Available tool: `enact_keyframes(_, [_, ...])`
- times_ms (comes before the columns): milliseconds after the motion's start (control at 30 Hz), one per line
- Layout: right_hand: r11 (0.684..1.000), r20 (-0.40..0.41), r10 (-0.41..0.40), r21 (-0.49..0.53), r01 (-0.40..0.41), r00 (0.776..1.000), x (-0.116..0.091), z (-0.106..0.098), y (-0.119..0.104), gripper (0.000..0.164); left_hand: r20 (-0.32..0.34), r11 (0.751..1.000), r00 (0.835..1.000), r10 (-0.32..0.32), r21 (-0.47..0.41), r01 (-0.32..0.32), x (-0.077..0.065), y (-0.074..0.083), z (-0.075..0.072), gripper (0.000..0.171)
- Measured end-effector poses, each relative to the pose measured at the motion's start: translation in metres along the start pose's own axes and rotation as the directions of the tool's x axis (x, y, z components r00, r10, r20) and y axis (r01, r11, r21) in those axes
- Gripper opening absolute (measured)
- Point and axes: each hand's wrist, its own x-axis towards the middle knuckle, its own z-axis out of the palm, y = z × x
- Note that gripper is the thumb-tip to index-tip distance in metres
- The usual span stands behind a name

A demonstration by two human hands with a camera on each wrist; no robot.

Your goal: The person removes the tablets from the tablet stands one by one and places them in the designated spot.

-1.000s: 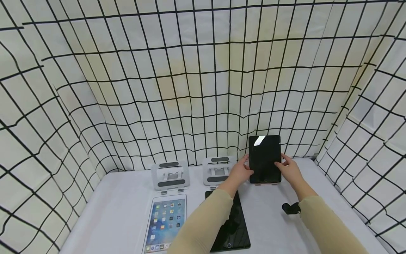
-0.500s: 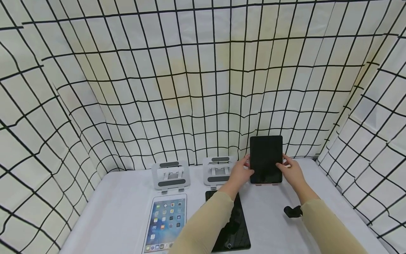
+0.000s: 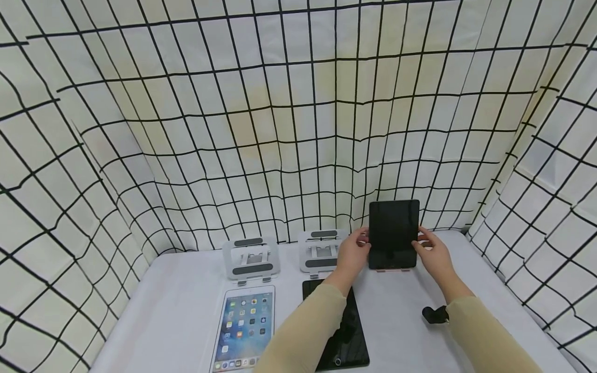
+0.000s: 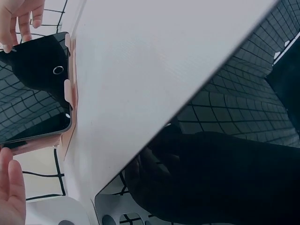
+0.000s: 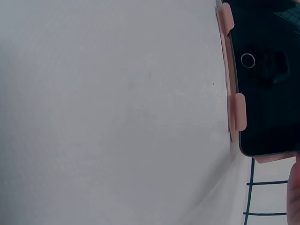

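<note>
A black tablet point(image 3: 394, 228) stands upright, leaning back on a pink stand point(image 5: 240, 112) at the back right of the table. Its home button end is down, behind the stand's two front lips, which both wrist views show. My left hand point(image 3: 353, 254) holds the tablet's left edge, thumb near the front. On the opposite edge, my right hand point(image 3: 434, 253) has its thumb at the screen border and its fingers toward the back. Most of the stand is hidden behind the tablet.
Two grey-white stands with dark pads, the left stand point(image 3: 252, 270) and the middle stand point(image 3: 321, 263), are along the back. A white tablet point(image 3: 244, 326) with a lit screen lies flat before one. Another black tablet point(image 3: 350, 342) lies partly under my left sleeve.
The upright tablet and both hands have shifted slightly to the right. A bright reflection at the top of its screen is gone, and a dark one now shows lower down.
</note>
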Motion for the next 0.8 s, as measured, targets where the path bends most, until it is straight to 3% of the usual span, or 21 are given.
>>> enact_keyframes(167, [0.999,0.015,-0.041,0.002,0.04,0.999,0.0006,-0.0017,0.0043,0.055,0.013,0.996,0.999,0.041,0.083,-0.042,0.0018,0.0,-0.0009,0.052])
enact_keyframes(400, [0.993,0.01,-0.11,0.041,0.11,0.994,0.0018,-0.0039,0.0067,0.066,0.042,0.97,0.992,0.115,0.212,-0.121,0.0036,-0.0009,-0.0025,0.078])
enact_keyframes(667, [0.988,0.005,-0.137,0.067,0.136,0.991,0.0053,-0.0035,0.0091,0.073,0.089,0.933,0.981,0.172,0.306,-0.191,0.005,-0.0039,-0.0032,0.084])
enact_keyframes(800, [0.99,0.012,-0.124,0.07,0.123,0.992,0.0049,-0.0043,0.0086,0.073,0.102,0.921,0.982,0.161,0.343,-0.187,0.0039,-0.0042,-0.0026,0.087])
